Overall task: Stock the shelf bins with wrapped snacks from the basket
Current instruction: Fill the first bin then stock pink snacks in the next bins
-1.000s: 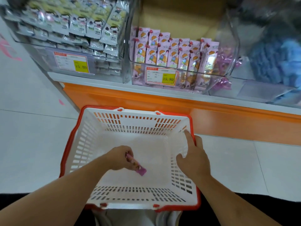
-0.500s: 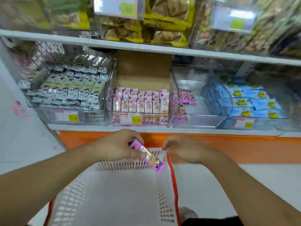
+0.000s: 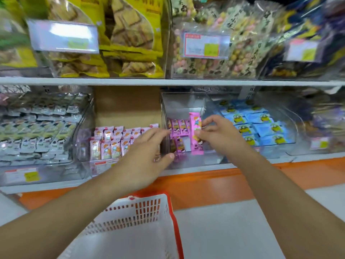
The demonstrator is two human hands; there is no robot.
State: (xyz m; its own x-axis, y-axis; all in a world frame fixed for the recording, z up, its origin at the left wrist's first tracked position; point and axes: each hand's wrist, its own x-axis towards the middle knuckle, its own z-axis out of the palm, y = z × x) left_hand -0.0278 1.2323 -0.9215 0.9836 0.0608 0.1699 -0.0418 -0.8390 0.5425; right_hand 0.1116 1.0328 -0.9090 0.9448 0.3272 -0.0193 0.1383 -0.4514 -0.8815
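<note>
My right hand (image 3: 218, 136) pinches a pink wrapped snack bar (image 3: 195, 128) and holds it upright in a clear shelf bin (image 3: 188, 103) on the lower shelf. That bin holds a short row of the same pink bars (image 3: 178, 126) along its left side. My left hand (image 3: 147, 156) reaches toward the bin's left front corner with fingers spread and relaxed, holding nothing. The white basket with a red rim (image 3: 141, 217) stands on the floor below my arms; the part of it in view holds nothing.
To the left is a bin of pale pink and orange snack packs (image 3: 113, 143), then silver packs (image 3: 37, 131). Blue packs (image 3: 255, 126) fill the bin to the right. Yellow biscuit bags (image 3: 119, 34) sit on the upper shelf. An orange plinth (image 3: 214, 186) runs below.
The pink bar went from my left hand above the basket up into the bin, now in my right hand. Both hands rose to the lower shelf and the view tilted up.
</note>
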